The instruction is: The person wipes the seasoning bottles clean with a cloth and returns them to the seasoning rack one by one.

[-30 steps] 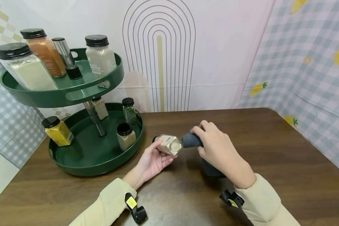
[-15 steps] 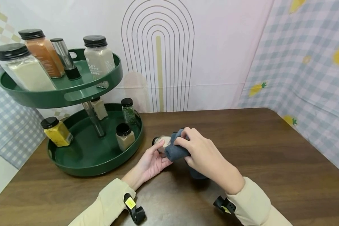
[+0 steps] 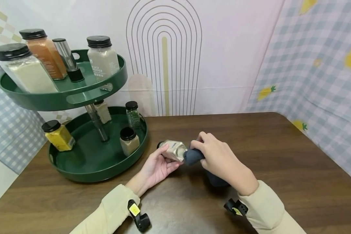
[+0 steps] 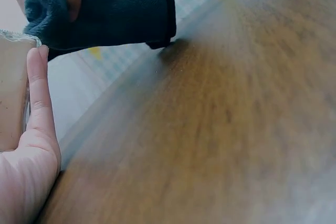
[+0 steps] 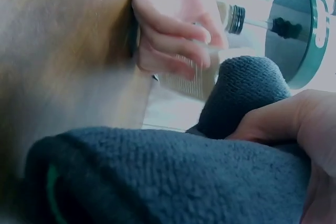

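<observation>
My left hand (image 3: 156, 169) grips a small clear spice jar (image 3: 174, 150) on its side, thumb on top and fingers beneath. The jar holds pale powder; its black lid points left and its base faces right. My right hand (image 3: 219, 159) pinches a dark blue-grey cloth (image 3: 193, 156), whose bunched end sits right at the jar's base. The rest of the cloth hangs below the hand. In the right wrist view the cloth (image 5: 178, 171) fills the foreground, with the left hand's fingers (image 5: 173, 45) around the jar behind it. The left wrist view shows the cloth (image 4: 110, 14) beyond the jar (image 4: 11, 93).
A green two-tier rack (image 3: 96, 174) stands at the left. Its upper tray holds large jars, among them black pepper (image 3: 103, 63). Small jars, including a yellow one (image 3: 59, 138), stand on the lower tray. A brown wooden table (image 3: 280, 162) spreads under both hands.
The cloth came left over the jar's base and side half a second ago, then drew back right to the base. The left hand has held the jar almost still.
</observation>
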A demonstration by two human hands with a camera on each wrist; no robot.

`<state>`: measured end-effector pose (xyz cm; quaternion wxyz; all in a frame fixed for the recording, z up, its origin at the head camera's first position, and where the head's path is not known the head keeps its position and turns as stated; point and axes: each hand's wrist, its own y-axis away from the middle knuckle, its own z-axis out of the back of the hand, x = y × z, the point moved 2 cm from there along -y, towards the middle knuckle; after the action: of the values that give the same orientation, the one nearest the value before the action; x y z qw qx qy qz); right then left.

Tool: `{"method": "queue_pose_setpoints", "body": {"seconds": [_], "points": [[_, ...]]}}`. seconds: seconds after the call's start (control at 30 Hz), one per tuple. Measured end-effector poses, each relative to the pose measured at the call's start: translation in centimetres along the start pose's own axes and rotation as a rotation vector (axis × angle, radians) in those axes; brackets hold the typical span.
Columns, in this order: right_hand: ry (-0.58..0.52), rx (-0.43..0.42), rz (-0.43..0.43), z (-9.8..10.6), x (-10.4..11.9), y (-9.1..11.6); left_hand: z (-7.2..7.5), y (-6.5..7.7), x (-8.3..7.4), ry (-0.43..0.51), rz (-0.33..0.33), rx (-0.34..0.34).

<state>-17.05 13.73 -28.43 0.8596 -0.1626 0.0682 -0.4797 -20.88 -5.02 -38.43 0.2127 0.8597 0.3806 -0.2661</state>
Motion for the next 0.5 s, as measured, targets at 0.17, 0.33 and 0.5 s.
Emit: {"method": "queue_pose_setpoints", "body": {"seconds": [0.17, 0.33, 0.5], "points": [[0.030, 0.006, -0.152, 0.8, -1.0, 0.1, 0.2, 0.2, -0.1, 0.022, -0.013, 0.027], [-0.102, -0.053, -0.247, 2.0, -1.2, 0.1, 0.2, 0.2, -0.2, 0.095, -0.075, 0.031], [-0.227, -0.085, -0.153, 1.6, 0.4, -0.2, 0.0, 0.2, -0.3, 0.168, -0.137, 0.038]]}}
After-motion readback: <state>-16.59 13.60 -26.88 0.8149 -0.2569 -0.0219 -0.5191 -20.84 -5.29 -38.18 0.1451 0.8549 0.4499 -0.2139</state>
